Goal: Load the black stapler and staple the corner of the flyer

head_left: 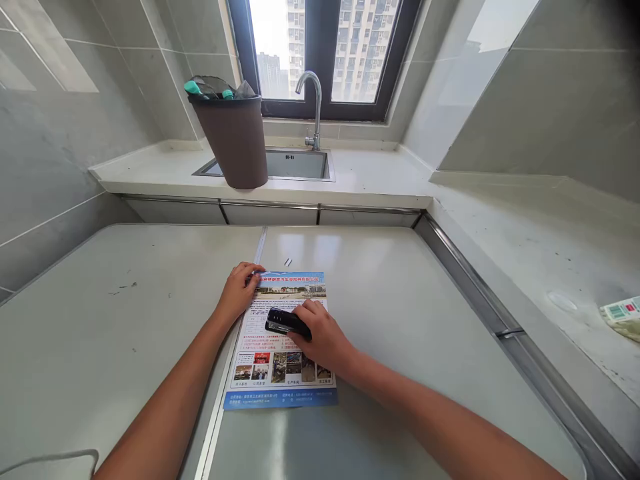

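Note:
A printed flyer (280, 396) with blue borders, red and black text and several photos lies on the pale table. At its upper left corner is my left hand (241, 288), fingers closed on the edge; the part under the hand is hidden. Above the flyer's middle, my right hand (320, 333) is wrapped round a black stapler (286, 323), whose front end points left. Two small thin strips (288, 262), perhaps staples, lie on the table just beyond the flyer's top edge.
A seam (220, 400) runs along the table (430, 320) by the flyer. Beyond it, a brown bin (233, 143) stands on the counter by the sink (300, 163) and faucet (316, 107). A packet (623, 310) lies on the right counter.

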A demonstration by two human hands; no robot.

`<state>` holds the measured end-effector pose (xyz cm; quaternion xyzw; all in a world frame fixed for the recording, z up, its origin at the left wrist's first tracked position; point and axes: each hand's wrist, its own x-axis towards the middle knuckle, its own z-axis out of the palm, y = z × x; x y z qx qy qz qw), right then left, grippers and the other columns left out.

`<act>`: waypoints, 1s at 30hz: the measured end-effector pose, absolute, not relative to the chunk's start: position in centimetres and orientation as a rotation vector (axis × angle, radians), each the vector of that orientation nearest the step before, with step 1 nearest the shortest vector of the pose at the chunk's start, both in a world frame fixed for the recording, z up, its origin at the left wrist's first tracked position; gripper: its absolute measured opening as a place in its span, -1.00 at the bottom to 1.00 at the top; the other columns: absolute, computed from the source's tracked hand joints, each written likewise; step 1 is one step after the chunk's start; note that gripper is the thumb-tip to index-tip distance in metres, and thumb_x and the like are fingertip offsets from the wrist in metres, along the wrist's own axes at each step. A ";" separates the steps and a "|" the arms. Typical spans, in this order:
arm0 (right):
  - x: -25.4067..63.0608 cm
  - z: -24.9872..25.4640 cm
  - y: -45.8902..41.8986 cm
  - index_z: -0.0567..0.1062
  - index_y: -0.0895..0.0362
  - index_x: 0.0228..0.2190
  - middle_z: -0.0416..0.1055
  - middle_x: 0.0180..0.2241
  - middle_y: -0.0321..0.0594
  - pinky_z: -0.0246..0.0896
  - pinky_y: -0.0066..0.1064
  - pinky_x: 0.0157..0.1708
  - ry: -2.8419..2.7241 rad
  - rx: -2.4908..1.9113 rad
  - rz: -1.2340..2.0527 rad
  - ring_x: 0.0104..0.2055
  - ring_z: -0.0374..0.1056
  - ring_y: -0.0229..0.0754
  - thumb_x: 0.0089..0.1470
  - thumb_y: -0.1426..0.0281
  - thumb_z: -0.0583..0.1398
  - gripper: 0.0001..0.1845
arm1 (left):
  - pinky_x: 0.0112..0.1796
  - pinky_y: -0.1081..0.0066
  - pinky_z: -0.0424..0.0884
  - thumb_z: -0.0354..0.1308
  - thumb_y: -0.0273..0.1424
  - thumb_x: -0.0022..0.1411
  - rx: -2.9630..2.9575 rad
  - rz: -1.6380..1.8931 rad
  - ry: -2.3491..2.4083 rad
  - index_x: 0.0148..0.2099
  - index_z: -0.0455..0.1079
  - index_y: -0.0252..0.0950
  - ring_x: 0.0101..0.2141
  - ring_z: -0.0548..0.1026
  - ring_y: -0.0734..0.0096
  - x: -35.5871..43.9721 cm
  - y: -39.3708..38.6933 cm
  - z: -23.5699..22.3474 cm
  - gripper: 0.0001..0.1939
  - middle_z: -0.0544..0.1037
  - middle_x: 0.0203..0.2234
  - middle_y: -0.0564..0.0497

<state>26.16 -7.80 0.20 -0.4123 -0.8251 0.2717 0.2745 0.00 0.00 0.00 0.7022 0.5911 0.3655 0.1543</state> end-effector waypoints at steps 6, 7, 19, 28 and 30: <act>26.2 0.3 -7.8 0.37 0.03 -0.24 0.36 -0.14 -0.21 0.27 -0.25 -0.14 -2.220 -1.098 0.745 -0.08 0.27 -0.05 0.15 0.47 0.32 -0.77 | 0.06 0.14 0.36 0.00 -0.31 0.39 2.044 1.026 1.708 -0.04 0.54 -0.21 -0.01 0.47 0.12 -0.1 0.1 -0.2 -0.70 0.53 -0.07 -0.10; 26.3 0.4 -7.8 0.37 0.03 -0.24 0.36 -0.14 -0.21 0.27 -0.24 -0.13 -2.222 -1.098 0.745 -0.08 0.28 -0.05 0.14 0.47 0.32 -0.77 | 0.07 0.14 0.36 0.00 -0.31 0.39 2.055 1.023 1.707 -0.04 0.54 -0.22 -0.01 0.47 0.12 0.0 0.1 -0.2 -0.70 0.53 -0.07 -0.11; 27.0 0.7 -7.9 0.38 0.04 -0.23 0.36 -0.13 -0.20 0.29 -0.24 -0.12 -2.226 -1.116 0.767 -0.06 0.28 -0.05 0.15 0.48 0.32 -0.77 | 0.05 0.14 0.38 -0.01 -0.30 0.42 2.073 1.009 1.712 0.00 0.51 -0.23 -0.02 0.47 0.13 0.3 -0.2 0.0 -0.70 0.48 -0.04 -0.12; 32.0 0.9 -8.0 0.40 0.04 -0.20 0.37 -0.13 -0.21 0.30 -0.26 -0.09 -2.258 -1.099 0.791 -0.09 0.30 -0.08 0.15 0.49 0.33 -0.76 | -0.02 0.20 0.42 -0.01 -0.27 0.43 2.020 1.014 1.722 0.03 0.49 -0.20 -0.07 0.49 0.18 0.5 -0.5 0.0 -0.70 0.45 0.01 -0.11; 33.1 1.0 -8.1 0.41 0.05 -0.20 0.37 -0.14 -0.22 0.31 -0.26 -0.10 -2.252 -1.118 0.795 -0.10 0.31 -0.09 0.15 0.50 0.33 -0.77 | -0.03 0.20 0.42 -0.01 -0.27 0.43 2.011 1.010 1.727 0.03 0.48 -0.20 -0.09 0.50 0.19 0.3 -0.5 0.0 -0.71 0.45 0.01 -0.10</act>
